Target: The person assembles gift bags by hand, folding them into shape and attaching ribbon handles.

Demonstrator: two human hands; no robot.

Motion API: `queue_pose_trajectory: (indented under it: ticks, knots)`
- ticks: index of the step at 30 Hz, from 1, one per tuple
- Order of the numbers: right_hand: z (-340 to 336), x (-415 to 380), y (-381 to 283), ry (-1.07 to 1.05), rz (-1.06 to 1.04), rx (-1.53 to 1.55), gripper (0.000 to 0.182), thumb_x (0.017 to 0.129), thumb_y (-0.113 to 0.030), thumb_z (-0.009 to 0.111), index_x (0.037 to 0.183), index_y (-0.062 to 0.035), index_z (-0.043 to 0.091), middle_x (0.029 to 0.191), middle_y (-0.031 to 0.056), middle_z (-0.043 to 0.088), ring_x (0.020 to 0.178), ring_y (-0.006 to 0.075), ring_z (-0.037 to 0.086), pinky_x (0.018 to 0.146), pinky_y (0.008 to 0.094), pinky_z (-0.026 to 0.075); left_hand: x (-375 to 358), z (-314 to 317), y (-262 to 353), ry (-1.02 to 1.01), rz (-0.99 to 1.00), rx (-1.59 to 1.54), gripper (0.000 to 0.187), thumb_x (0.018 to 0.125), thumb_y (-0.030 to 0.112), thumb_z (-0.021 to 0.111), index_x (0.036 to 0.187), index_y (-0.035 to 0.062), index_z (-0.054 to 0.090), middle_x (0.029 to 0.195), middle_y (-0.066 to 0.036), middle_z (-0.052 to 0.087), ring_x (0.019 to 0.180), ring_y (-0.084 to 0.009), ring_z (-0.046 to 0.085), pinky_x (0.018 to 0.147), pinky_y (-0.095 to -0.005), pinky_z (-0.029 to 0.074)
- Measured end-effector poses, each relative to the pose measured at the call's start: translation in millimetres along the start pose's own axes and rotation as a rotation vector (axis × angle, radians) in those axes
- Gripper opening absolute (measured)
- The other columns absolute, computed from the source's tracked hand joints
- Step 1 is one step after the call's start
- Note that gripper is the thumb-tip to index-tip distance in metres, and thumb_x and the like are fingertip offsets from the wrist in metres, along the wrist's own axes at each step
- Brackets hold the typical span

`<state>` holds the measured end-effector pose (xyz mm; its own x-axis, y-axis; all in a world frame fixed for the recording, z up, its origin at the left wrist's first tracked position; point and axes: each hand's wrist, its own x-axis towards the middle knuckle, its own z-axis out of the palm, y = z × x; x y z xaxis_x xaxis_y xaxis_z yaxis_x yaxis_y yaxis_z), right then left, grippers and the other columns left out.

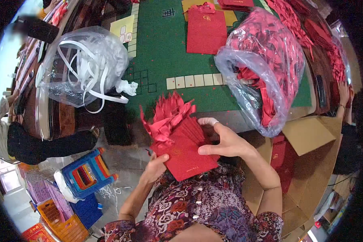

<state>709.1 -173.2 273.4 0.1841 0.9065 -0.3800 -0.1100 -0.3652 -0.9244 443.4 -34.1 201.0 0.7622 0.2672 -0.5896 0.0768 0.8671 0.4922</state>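
A fanned stack of red envelopes with small gold print is held in front of my body. Bunched red ribbons stick up from its far end. My left hand grips the near left corner, its thumb on top and the other fingers hidden underneath. At the right edge is my right hand, thumb on the top envelope and index finger, with a pale covering on its tip, at the far edge of the stack.
On the green mat are a clear bag of red ribbons, a clear bag with white straps and a red envelope. A cardboard box holds red envelopes at right. A blue plastic chair stands left. Other people are at both sides.
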Motion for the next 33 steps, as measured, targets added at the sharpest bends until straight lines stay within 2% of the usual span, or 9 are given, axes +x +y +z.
queue_pose_trajectory:
  ticks: [1,10,14,18,20,25,28,30,33]
  knots:
    - [-1,0,0,-0.059,0.046,0.093,0.106,0.075,-0.038,0.086,0.148,0.0063,0.024,0.147,0.0223,0.038,0.138,0.0333,0.039,0.114,0.0465,0.033,1,-3,0,-0.015,0.01,0.003,0.06,0.089,0.007,0.064,0.143,-0.0014,0.041,0.141,-0.015,0.053,0.131,-0.0296,0.051,0.114,-0.0456,0.037]
    - [12,3,15,0.059,-0.045,0.004,0.104,0.073,-0.026,0.089,0.148,0.0039,0.024,0.145,0.0196,0.039,0.137,0.0252,0.039,0.116,0.0401,0.031,9,-5,2,-0.075,0.035,0.433,0.057,0.088,0.007,0.066,0.141,-0.0014,0.047,0.135,-0.011,0.057,0.126,-0.023,0.053,0.111,-0.0374,0.038]
    - [14,-3,10,0.185,-0.083,-0.119,0.06,0.079,-0.014,0.084,0.124,-0.0022,0.046,0.116,0.0079,0.058,0.108,0.0162,0.059,0.091,0.0329,0.051,6,0,14,-0.031,-0.068,0.494,0.056,0.088,0.01,0.069,0.139,-0.0009,0.05,0.131,-0.009,0.061,0.123,-0.0217,0.056,0.109,-0.0368,0.04]
    - [10,-1,17,0.178,0.036,0.024,0.048,0.081,-0.013,0.082,0.114,-0.0047,0.049,0.105,0.0048,0.06,0.1,0.0147,0.061,0.084,0.0335,0.053,10,12,18,-0.071,-0.028,0.566,0.056,0.087,0.01,0.071,0.139,-0.0004,0.05,0.131,-0.007,0.061,0.122,-0.0196,0.057,0.108,-0.0358,0.04]
    - [6,2,23,0.149,-0.023,0.024,0.053,0.08,-0.029,0.082,0.114,-0.0015,0.052,0.1,0.0078,0.059,0.089,0.0144,0.054,0.078,0.0322,0.049,9,15,17,-0.073,-0.034,0.507,0.056,0.087,0.009,0.071,0.138,0.0,0.051,0.131,-0.007,0.061,0.121,-0.0186,0.057,0.108,-0.0353,0.04]
    - [-18,6,6,-0.127,-0.016,-0.07,0.093,0.073,-0.032,0.088,0.142,0.0043,0.037,0.135,0.0181,0.054,0.128,0.0242,0.049,0.112,0.0367,0.035,6,14,22,-0.103,-0.008,0.605,0.057,0.087,0.006,0.072,0.139,0.0,0.049,0.132,-0.006,0.059,0.124,-0.0163,0.053,0.11,-0.0348,0.037]
    - [-23,16,-12,-0.134,-0.002,-0.298,0.101,0.073,-0.039,0.087,0.143,0.0088,0.033,0.139,0.0246,0.051,0.134,0.0274,0.047,0.113,0.0361,0.034,11,14,22,-0.112,0.026,0.691,0.065,0.087,0.006,0.073,0.143,0.0002,0.042,0.136,-0.005,0.055,0.127,-0.0153,0.048,0.111,-0.0347,0.035]
    - [-17,21,-33,-0.049,-0.007,-0.467,0.096,0.069,-0.043,0.087,0.136,0.0098,0.043,0.124,0.0298,0.06,0.123,0.0356,0.058,0.103,0.0384,0.044,15,12,23,-0.117,0.067,0.698,0.069,0.086,0.006,0.074,0.146,0.0005,0.038,0.139,-0.005,0.052,0.128,-0.0149,0.046,0.111,-0.0348,0.034]
    - [-25,35,-37,-0.015,-0.086,-0.86,0.054,0.069,-0.033,0.084,0.106,0.0,0.062,0.084,0.0237,0.065,0.085,0.0446,0.063,0.071,0.048,0.05,20,3,23,-0.16,-0.006,0.703,0.076,0.085,0.008,0.075,0.148,0.0008,0.033,0.143,-0.005,0.048,0.13,-0.0159,0.044,0.112,-0.0355,0.034]
